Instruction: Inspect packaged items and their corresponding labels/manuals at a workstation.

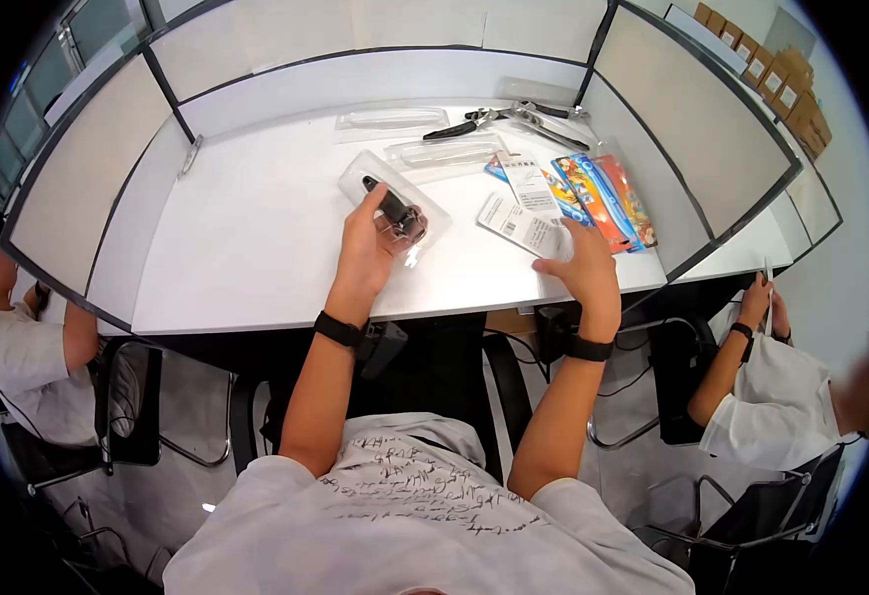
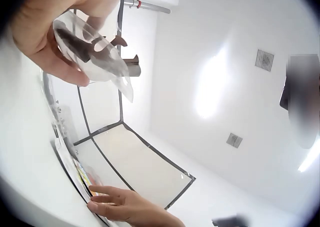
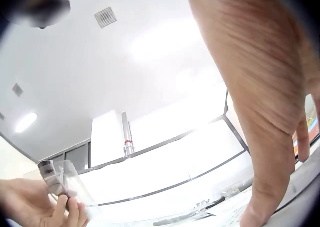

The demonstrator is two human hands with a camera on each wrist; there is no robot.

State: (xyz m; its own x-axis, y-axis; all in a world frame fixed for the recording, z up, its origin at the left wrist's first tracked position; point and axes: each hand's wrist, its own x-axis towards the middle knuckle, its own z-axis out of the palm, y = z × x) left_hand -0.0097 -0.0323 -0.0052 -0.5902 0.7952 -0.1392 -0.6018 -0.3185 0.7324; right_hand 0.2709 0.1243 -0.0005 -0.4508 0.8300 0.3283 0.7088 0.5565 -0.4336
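Observation:
The left hand (image 1: 363, 248) grips a black-handled metal tool (image 1: 395, 210) together with a clear plastic shell (image 1: 431, 194). In the left wrist view, fingers of that hand (image 2: 37, 32) wrap the shell (image 2: 107, 66), and metal ends of the tool stick out past it. The right hand (image 1: 591, 273) is spread at the near edge of a white printed card (image 1: 514, 223), thumb apart from the fingers; whether it touches the card cannot be told. Another white card (image 1: 531, 185) and colourful blue and orange packaging cards (image 1: 608, 193) lie just beyond it.
Black-handled pliers (image 1: 464, 125) and other metal tools (image 1: 544, 124) lie at the back right. Empty clear shells (image 1: 444, 152) are behind the hands. Partitions (image 1: 653, 119) enclose the white table (image 1: 226, 268). A seated person (image 1: 777, 387) is at right, another (image 1: 33, 357) at left.

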